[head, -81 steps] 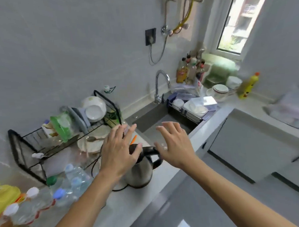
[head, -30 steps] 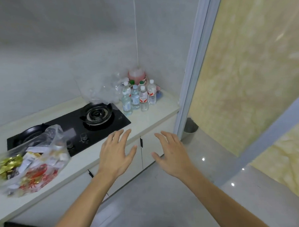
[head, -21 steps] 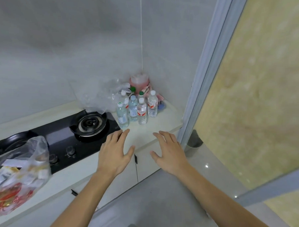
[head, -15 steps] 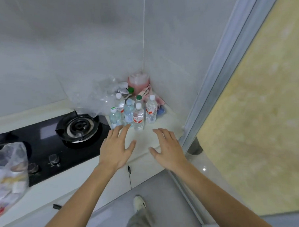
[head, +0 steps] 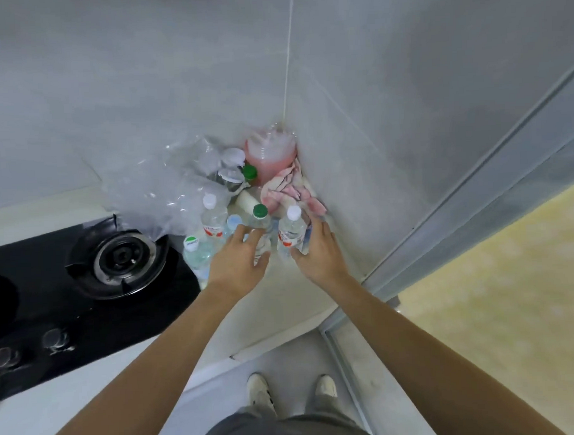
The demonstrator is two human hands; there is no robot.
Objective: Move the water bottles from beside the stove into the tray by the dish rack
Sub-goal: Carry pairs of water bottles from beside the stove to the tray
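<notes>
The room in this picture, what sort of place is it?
Most likely a home kitchen: a gas stove set into a pale counter, tiled walls, and water bottles in the corner.
</notes>
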